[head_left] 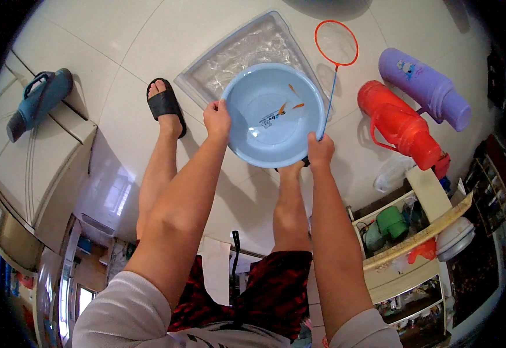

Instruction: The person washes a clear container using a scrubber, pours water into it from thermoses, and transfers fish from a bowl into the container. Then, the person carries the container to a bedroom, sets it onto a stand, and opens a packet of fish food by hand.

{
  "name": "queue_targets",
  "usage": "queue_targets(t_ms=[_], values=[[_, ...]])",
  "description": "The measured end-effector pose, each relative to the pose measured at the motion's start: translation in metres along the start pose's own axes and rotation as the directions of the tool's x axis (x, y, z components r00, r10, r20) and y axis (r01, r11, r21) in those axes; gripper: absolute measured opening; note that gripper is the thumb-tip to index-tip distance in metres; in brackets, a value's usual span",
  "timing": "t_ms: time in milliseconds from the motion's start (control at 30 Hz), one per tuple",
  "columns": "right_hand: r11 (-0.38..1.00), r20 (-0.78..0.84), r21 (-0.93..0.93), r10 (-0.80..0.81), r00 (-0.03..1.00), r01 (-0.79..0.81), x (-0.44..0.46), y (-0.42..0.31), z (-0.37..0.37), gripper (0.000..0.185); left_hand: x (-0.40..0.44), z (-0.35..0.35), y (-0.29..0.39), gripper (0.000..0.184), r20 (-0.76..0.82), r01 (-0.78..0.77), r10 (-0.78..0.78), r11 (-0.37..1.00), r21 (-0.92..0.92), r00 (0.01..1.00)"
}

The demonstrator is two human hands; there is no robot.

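Between my hands is a round light-blue basin [243, 145] with dark printing on its bottom. A few small orange fish [298, 106] are in it. My left hand [217, 120] is closed on the basin's left rim. On the lower right rim my right hand [321, 149] is closed too. A small net with a red hoop [337, 65] and a thin blue handle [331, 104] lies by the right hand; the handle's end meets the hand, though I cannot tell whether the fingers hold it. Partly behind the basin sits a clear plastic tub [206, 72] with water in it.
A red thermos flask [401, 127] and a purple one [421, 84] are on the right. Below them stands a shelf unit with a green cup [392, 223]. A blue-grey flask [41, 101] is on the left cabinet [61, 130]. My feet in black slippers [169, 104] are on the tiles.
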State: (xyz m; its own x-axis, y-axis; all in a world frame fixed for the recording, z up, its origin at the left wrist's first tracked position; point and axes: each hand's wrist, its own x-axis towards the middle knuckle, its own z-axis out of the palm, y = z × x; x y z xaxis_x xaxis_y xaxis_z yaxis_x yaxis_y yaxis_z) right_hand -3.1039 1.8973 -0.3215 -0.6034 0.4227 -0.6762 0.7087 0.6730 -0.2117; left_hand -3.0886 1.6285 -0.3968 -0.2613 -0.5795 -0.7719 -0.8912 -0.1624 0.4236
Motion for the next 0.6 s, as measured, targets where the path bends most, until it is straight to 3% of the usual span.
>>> queue_targets(t_ms=[600], values=[[0.996, 0.031, -0.068, 0.055, 0.998, -0.053, -0.002, -0.012, -0.019, 0.036, -0.016, -0.002, 0.015, 0.028, 0.008, 0.04, -0.041, 0.996, 0.074, 0.999]])
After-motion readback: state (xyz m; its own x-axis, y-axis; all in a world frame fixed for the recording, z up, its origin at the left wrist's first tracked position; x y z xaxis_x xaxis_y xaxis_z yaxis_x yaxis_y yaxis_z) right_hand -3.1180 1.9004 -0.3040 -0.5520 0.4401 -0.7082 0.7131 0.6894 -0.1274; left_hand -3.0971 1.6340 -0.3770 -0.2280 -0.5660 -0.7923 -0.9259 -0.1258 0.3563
